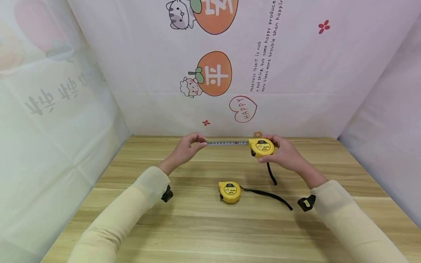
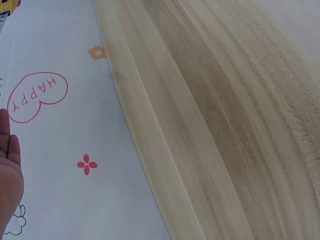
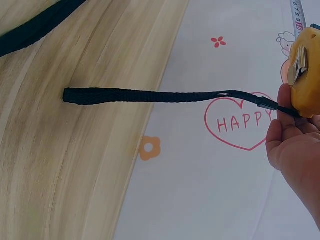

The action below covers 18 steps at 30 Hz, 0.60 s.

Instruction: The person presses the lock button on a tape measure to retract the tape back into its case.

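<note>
My right hand (image 1: 284, 151) grips the yellow case of a tape measure (image 1: 263, 147), thumb below and fingers behind it. From the case a white blade (image 1: 227, 143) runs out leftward, and the left hand (image 1: 189, 148) pinches its end between thumb and fingertips. The blade is straight and level, held above the table's far part. A black wrist strap (image 3: 165, 96) dangles from the held case; its metal belt clip (image 3: 300, 67) faces the right wrist camera. Nearer to me, a second yellow tape measure (image 1: 229, 192) lies on the table, its strap (image 1: 271, 195) stretched to the right.
The wood-grain table (image 1: 197, 230) ends at a white printed cloth backdrop (image 1: 158, 113) with cartoon fruit and lettering. Similar white cloth walls stand at left and right. Small black devices are worn at both wrists, below the cream sleeves (image 1: 131, 204).
</note>
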Available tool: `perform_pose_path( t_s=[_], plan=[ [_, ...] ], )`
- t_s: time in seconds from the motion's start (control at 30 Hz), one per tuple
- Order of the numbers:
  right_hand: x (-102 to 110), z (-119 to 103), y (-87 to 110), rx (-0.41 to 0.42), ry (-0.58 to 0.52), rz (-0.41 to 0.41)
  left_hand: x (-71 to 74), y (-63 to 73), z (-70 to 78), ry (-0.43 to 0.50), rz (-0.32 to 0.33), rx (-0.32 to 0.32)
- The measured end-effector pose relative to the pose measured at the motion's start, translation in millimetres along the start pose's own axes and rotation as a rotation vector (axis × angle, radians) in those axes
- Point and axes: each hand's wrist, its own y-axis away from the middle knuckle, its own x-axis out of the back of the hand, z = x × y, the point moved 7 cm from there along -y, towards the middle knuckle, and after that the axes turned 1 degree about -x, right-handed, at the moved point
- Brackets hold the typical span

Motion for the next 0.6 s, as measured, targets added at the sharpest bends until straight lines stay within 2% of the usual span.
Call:
perform_pose_path(
  t_s=[0.6],
  plan=[
    [-2.0,-0.8,-1.4,-0.007,-0.024,0.001,0.0,-1.4,0.2,0.013,0.002,0.002]
  ],
)
